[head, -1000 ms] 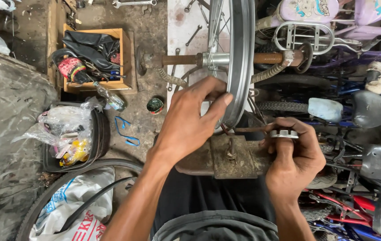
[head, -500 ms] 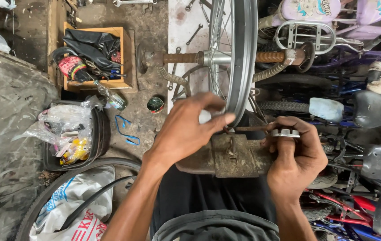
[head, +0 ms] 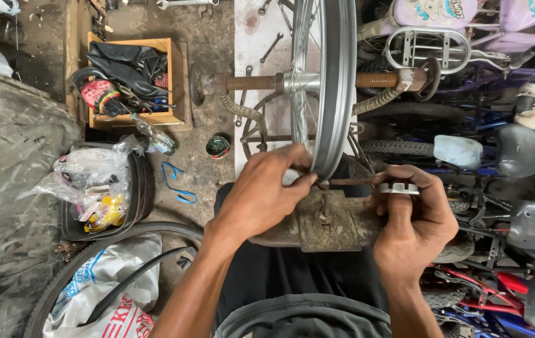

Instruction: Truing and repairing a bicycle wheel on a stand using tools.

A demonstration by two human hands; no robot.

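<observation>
Cluttered workshop floor — my left hand (head: 261, 197) pinches the wheel rim (head: 336, 94); right hand (head: 414, 222) grips a spoke wrench (head: 399, 188) — slipping risks skinned fingers.

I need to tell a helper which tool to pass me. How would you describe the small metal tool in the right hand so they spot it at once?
Start at the big silver wheel rim standing upright in the middle. Below it, on the rusty stand, the right hand pinches a small round spoke wrench. Its notched, shiny disc shape sets it apart from the long spanners on the floor.
</observation>
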